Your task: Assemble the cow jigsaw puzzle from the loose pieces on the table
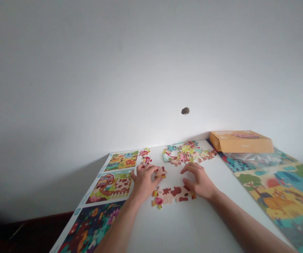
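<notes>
Well, from the head camera, a white table [193,225] runs away towards a plain pale wall [88,70] that has one small dark mark [185,111] on it.

The left hand [144,182] lies palm down near the middle of the table, with its fingers bent. Its fingertips meet a single puzzle piece [160,172] just to its right. I cannot tell whether that piece is pinched or only touched. The right hand [200,182] also lies palm down, its fingers loosely spread and gripping nothing. Its thumb side touches the right end of a joined strip of pieces [172,195], white with brown patches and pink at its left end. This strip lies flat on the table just nearer than the two hands and between them.

Farther off, near the wall, lies a heap of loose pieces [188,153], well mixed in colour. Left of the heap are two small red pieces [145,156], close together. Along the left edge of the table lies a long guide sheet [114,184] printed with several farm pictures, and the left forearm crosses its inner edge. On the right lies a big picture sheet [280,189] with trees and blue patches. An orange box [242,141] rests at its far end, beside the wall.
</notes>
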The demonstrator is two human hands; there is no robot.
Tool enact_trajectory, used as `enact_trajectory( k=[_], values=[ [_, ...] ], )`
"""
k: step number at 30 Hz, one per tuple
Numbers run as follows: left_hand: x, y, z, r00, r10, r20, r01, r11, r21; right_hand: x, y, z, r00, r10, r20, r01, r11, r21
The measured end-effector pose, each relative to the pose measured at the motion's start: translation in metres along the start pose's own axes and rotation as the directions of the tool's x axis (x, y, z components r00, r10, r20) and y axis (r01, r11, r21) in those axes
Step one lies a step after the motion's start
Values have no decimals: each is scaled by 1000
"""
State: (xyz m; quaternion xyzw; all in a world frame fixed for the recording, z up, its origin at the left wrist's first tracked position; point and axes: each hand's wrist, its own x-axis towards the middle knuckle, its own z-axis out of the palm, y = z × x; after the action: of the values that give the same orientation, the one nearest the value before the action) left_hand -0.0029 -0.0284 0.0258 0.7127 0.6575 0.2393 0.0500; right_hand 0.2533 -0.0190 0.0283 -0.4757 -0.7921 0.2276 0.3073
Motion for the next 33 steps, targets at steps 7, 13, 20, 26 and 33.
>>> enact_trajectory(
  k=[7, 13, 20, 26, 33],
  values=[
    [2, 1, 2, 998, -65, -10, 65, 996, -54, 2, 4, 4, 1000, 14, -21, -14, 1000, 6],
    [3, -5, 2, 987, -121, -107, 124, 992, 18, 3, 5, 7, 999, 41, 2, -41, 998, -52],
    [0, -8, 2, 956, -222, -191, 258, 947, 191, 3, 8, 7, 948, 232, -219, -279, 935, -218],
    [2, -10, 6, 988, -75, -133, 87, 992, 88, 2, 14, 11, 902, 303, -307, -403, 846, -348],
    [0, -16, 17, 985, 170, -39, -174, 966, -192, 4, 10, 9, 954, 266, -138, -297, 905, -306]
  ],
)
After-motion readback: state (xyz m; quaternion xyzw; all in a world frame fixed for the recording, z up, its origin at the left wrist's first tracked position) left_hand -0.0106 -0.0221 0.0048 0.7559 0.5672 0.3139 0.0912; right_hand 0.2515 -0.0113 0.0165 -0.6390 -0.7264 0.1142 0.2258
